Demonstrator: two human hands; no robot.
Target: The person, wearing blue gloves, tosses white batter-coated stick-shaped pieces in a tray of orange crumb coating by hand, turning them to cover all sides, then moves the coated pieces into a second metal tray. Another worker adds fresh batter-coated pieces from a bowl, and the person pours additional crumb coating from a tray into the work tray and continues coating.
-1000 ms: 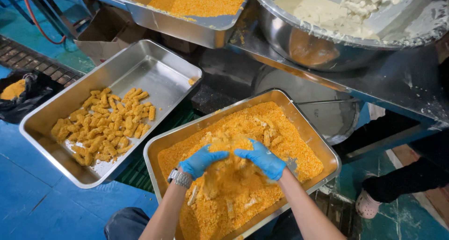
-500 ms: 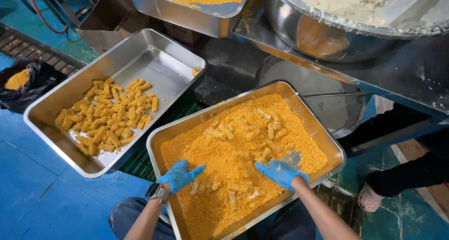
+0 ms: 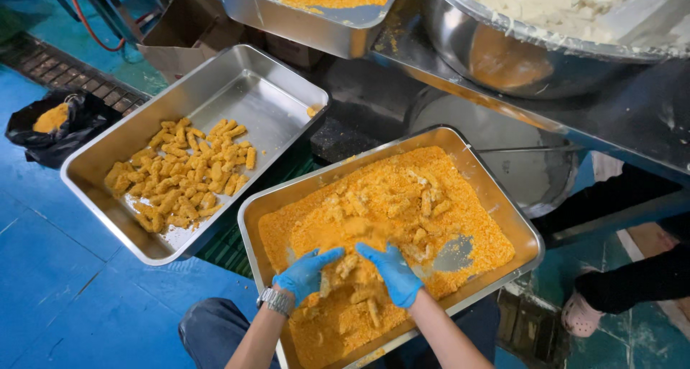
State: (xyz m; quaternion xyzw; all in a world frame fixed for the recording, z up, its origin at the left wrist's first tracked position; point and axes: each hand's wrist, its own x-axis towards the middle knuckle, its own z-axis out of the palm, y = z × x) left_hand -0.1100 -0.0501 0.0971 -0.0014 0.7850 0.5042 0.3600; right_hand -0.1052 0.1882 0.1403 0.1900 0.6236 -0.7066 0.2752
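Two blue-gloved hands are being held low inside the metal tray [image 3: 503,211] nearest the person, which is filled with orange breadcrumbs [image 3: 374,196]. The left hand [image 3: 307,272] and the right hand [image 3: 392,268] are being cupped toward each other, fingertips nearly meeting, and a loose heap of crumbs and crumb-coated sticks [image 3: 347,267] is being gathered between the palms. Neither hand is being closed into a fist; the fingers are being kept curved and partly spread, scooping rather than clenching. A metal wristwatch [image 3: 277,301] is being worn on the left wrist. More coated sticks are being seen scattered across the far half of the same tray, and a bare patch of metal is being exposed just right of the right hand.

Beside this tray, to the left and well apart from the hands, a second metal tray [image 3: 273,89] is being used to hold a pile of finished breaded sticks [image 3: 183,171] at its near end. Above, a large steel bowl [image 3: 503,53] of pale batter and a third tray of crumbs [image 3: 316,13] are being kept on a raised surface. A black bag [image 3: 54,128] is lying on the blue floor at left.
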